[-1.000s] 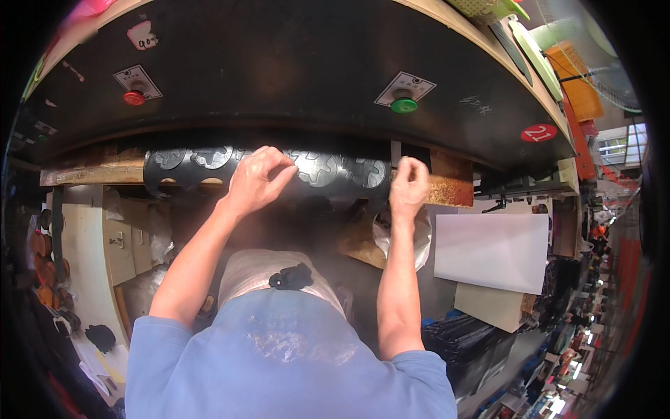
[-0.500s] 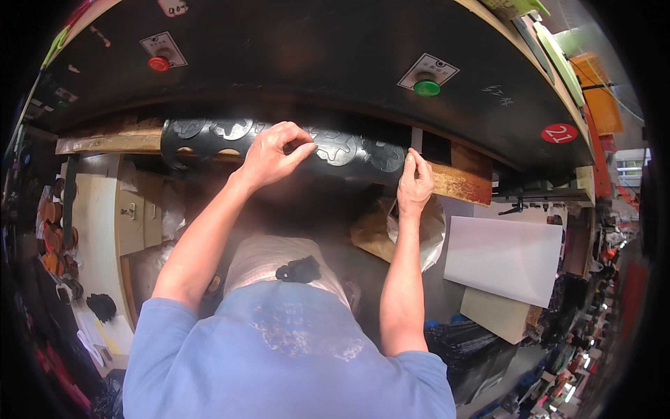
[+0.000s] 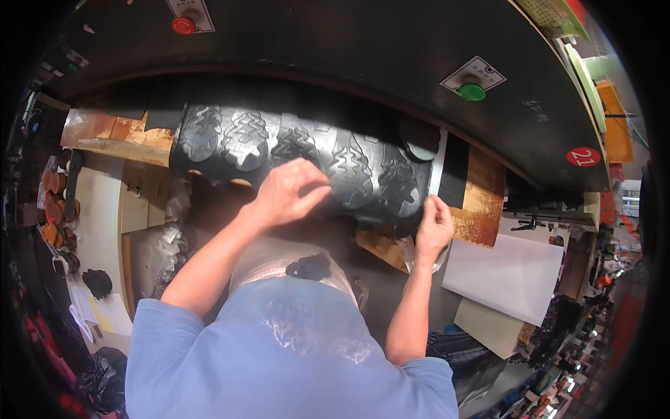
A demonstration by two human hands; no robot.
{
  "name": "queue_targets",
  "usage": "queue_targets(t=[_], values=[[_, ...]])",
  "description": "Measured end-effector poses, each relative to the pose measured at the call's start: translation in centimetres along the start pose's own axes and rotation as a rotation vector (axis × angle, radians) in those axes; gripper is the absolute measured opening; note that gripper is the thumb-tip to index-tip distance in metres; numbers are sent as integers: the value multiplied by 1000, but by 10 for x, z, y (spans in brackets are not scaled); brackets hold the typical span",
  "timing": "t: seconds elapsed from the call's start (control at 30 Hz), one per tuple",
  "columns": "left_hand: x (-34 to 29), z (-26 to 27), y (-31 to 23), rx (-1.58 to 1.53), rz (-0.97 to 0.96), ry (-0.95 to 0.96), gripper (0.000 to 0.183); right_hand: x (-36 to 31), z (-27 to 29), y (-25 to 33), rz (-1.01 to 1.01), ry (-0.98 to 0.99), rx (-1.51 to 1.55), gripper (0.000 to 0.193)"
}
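Black, glossy rubber sheet with raised, sole-shaped tread patterns [image 3: 296, 133] lay just ahead of both hands, spreading from well left of the left hand to the right hand's fingertips. Left hand [image 3: 289, 194] was half curled before the sheet's near edge, thumb stretched out close to the bent fingers; whether it had hold of anything could not be told. Right hand [image 3: 434, 227] was nearly closed, thumb and fingertips brought together at the sheet's near right corner; whether they gripped its edge could not be made out.

Straight ahead of the right hand's fingertips ran a narrow, pale, straight strip [image 3: 438, 164] along the sheet's right side. Just right of that hand was a rusty brown, flat board [image 3: 481, 195], and farther right, slightly nearer the body, a large white rectangular panel [image 3: 502, 276]. Well ahead of the right hand, a round green push button [image 3: 472, 91] stood on a broad black machine front [image 3: 349, 42]. A round red push button [image 3: 183, 26] sat far ahead and left of the left hand.
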State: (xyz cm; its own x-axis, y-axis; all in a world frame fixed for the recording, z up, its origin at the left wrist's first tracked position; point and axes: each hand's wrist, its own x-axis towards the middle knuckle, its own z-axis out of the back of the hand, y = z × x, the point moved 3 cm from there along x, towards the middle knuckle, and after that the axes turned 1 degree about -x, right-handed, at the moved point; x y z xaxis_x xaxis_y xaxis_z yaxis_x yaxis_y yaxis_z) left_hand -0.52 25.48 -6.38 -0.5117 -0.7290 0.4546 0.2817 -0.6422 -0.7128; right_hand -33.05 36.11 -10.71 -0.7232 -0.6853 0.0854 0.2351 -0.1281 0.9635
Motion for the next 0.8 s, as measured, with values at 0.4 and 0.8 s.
queue_targets(t=[0.4,0.8], values=[[-45,-7,-11,-330,229,199,9,26,-92,48,410,136,-824,94],[-24,57,10,-245,279,103,12,37,-43,38,-101,173,243,70]])
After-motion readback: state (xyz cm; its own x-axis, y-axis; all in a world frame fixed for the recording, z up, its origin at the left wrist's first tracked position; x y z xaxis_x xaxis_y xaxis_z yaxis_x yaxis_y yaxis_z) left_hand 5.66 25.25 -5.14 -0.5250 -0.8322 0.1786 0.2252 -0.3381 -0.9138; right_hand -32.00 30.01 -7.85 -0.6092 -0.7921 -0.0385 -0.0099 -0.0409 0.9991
